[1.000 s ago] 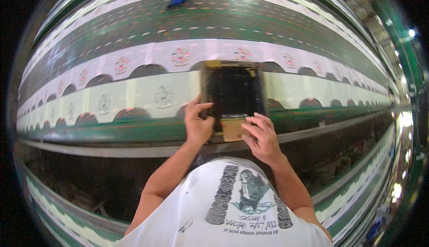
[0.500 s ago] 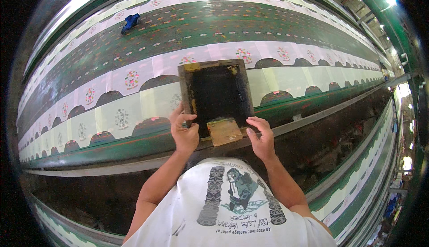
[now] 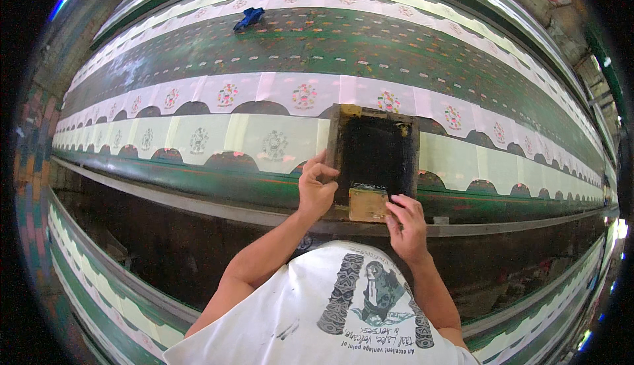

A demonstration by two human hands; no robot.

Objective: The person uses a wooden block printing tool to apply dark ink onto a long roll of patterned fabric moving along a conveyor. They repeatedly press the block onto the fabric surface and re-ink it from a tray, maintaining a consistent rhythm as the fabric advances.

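Note:
A dark-meshed screen printing frame (image 3: 414,142) with worn, stained edges lies over the pale panels on the long green table. My left hand (image 3: 318,185) is closed on its left edge, the fingers curled. Inside the frame, at the near end, rests a wooden squeegee (image 3: 368,206). The fingertips of my right hand (image 3: 407,225) are pressed to the squeegee's right end. Left of the frame, a pale green panel (image 3: 264,142) bears a grey outlined print. Whatever panel lies beneath the frame is hidden.
Pink panels (image 3: 264,88) with colourful round prints run along behind the pale row. A blue cloth (image 3: 249,18) lies farther back on the table. A metal rail (image 3: 198,201) edges the table near me. Behind me stand more tables with pale panels (image 3: 99,302).
My right hand has moved from beside the frame's right edge onto the squeegee. My left hand stays at the frame's left edge. The whole view has turned, shifting the scene rightward.

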